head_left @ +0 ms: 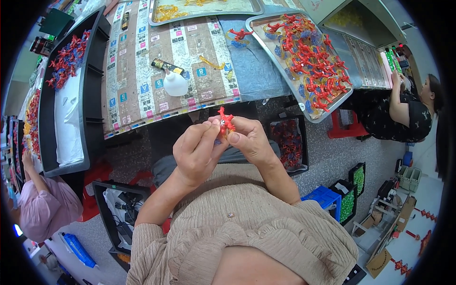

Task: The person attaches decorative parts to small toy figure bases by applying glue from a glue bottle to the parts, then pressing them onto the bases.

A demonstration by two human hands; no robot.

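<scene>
A small red plastic figure [224, 118] with yellow and blue parts is held up in front of my chest, just off the table's front edge. My left hand [195, 149] pinches it from the left with thumb and forefinger. From the other side, my right hand [256, 142] closes on its lower part, where a bit of yellow shows. Fingers hide much of the piece. On the table beyond lie a white squeeze bottle [175, 85], a small black-and-gold bottle [165, 65] and a loose yellow piece [211, 62].
A metal tray [278, 61] full of similar figures overhangs the table at right. A black bin [92, 90] with more figures stands at left. Another yellow-piece tray [206, 18] lies at the back. Co-workers sit at left [47, 206] and right [396, 111].
</scene>
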